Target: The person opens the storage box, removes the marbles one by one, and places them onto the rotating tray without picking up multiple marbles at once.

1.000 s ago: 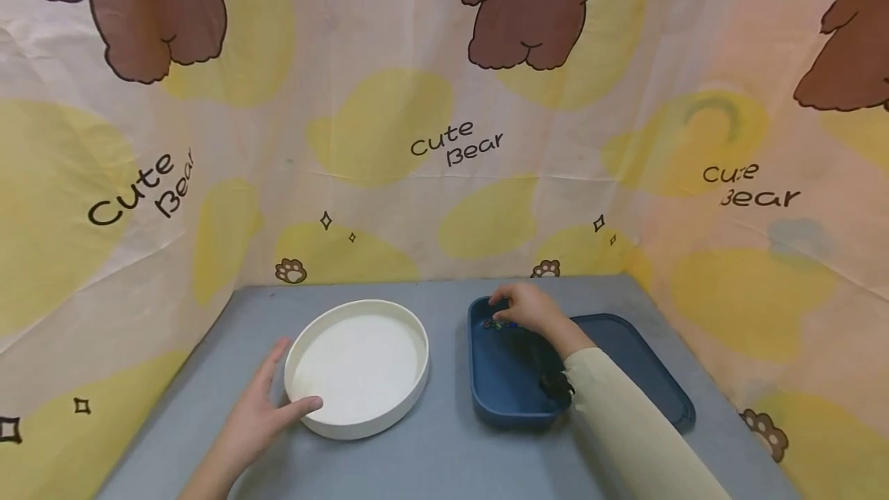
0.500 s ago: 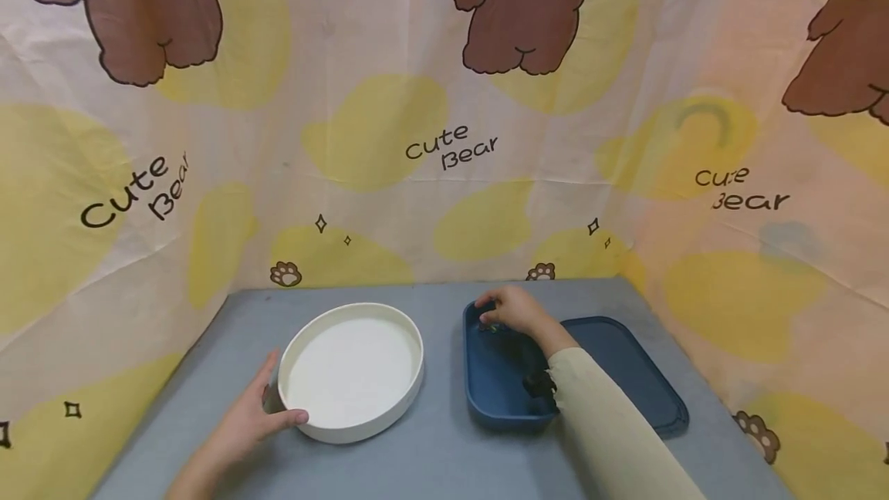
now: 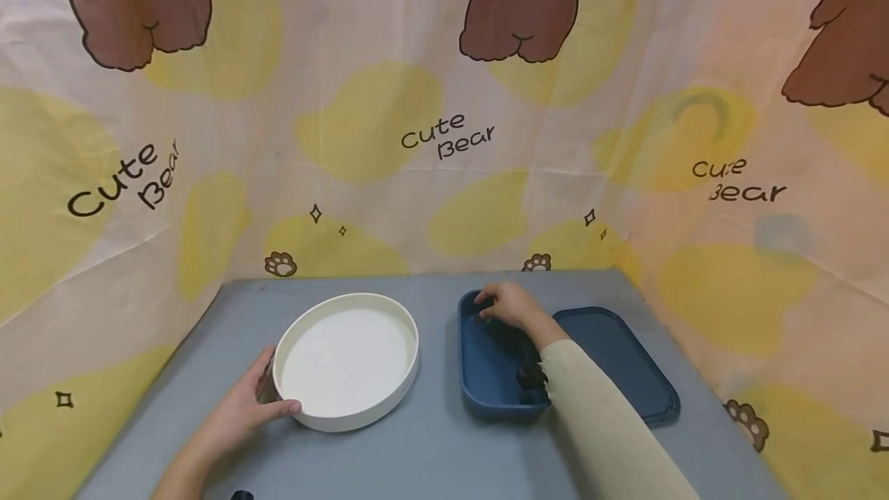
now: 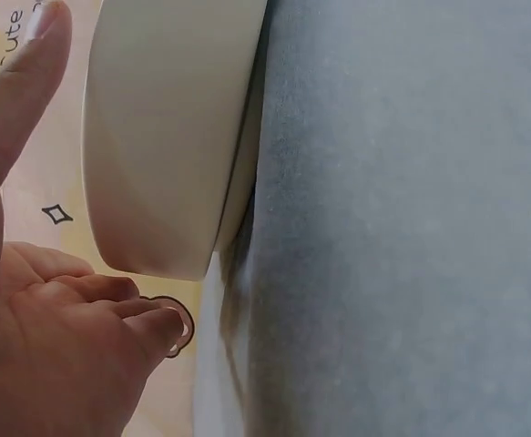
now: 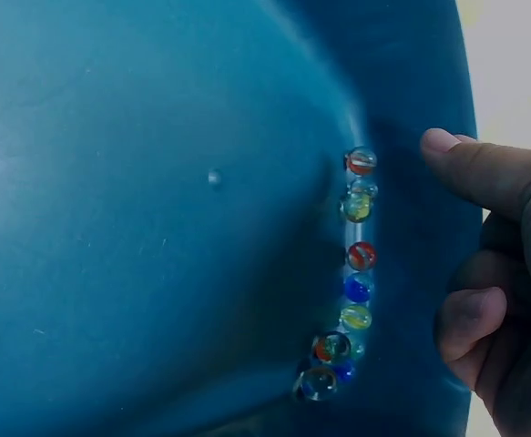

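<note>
A round white tray with a low wall point(image 3: 347, 361) lies at left centre in the head view. My left hand point(image 3: 243, 407) is at its left side, thumb at the front rim and fingers along the outer wall. In the left wrist view, the thumb and fingers are spread around the tray's wall point(image 4: 165, 137). My right hand point(image 3: 510, 305) reaches over the far end of a deep blue box point(image 3: 486, 376). In the right wrist view, the thumb and bent fingers stand apart with nothing between them. Several glass marbles point(image 5: 361, 256) line the box's floor edge beside them.
A flat blue lid point(image 3: 618, 361) lies right of the box, partly behind the sleeve point(image 3: 604, 407). The grey tabletop point(image 3: 389, 461) is backed by a bear-print curtain point(image 3: 375, 130). One tiny clear bead-like spot point(image 5: 214, 177) shows on the box floor.
My right hand has shifted slightly left over the box's far end and now covers most of the marbles in the head view. The left hand has moved slightly left along the tray.
</note>
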Tool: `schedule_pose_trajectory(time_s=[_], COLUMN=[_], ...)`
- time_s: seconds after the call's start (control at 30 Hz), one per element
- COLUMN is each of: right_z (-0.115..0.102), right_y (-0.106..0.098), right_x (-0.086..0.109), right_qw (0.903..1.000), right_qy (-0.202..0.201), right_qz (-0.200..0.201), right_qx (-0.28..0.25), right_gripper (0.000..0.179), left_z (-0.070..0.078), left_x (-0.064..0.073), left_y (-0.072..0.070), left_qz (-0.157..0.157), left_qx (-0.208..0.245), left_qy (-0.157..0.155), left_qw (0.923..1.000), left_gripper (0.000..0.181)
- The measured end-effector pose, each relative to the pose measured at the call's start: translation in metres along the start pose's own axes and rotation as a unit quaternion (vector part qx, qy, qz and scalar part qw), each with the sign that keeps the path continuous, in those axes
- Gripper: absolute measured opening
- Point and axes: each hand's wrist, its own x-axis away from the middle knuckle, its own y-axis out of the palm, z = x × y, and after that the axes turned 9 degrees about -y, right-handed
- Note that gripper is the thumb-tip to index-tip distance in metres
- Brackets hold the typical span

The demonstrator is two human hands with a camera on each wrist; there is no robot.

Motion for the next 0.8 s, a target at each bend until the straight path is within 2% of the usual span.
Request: schedule_pose_trajectory(time_s=[0.13,0.27,0.37,0.57,0.63,0.8], right_z=[0.002,0.002,0.003,0.004,0.004,0.005], right_y=[0.003,0.007,0.007,0.012,0.015,0.021], right_x=[-0.003,-0.004,-0.005,-0.002,-0.001,-0.007], right_qw=[0.9997,0.9991,0.9989,0.9978,0.9972,0.9957], right_qy=[-0.004,-0.006,-0.002,0.008,0.007,0.002], right_qz=[-0.009,-0.012,-0.010,-0.010,-0.009,-0.007], right_qx=[0.024,0.040,0.046,0.064,0.074,0.092], right_gripper=[0.026,0.026,0.027,0.024,0.022,0.018], left_z=[-0.003,-0.008,-0.009,-0.009,-0.010,-0.013], left_x=[-0.002,-0.005,-0.009,-0.006,-0.005,-0.005], left_y=[0.003,0.005,0.005,0.007,0.008,0.007], left_qz=[0.000,0.004,0.010,0.023,0.029,0.045], left_qx=[0.017,0.046,0.049,-0.025,-0.039,-0.039], left_qy=[0.005,0.040,0.059,0.023,0.024,0.034], left_qw=[0.9998,0.9982,0.9970,0.9992,0.9985,0.9976], left_gripper=[0.122,0.116,0.116,0.123,0.123,0.121])
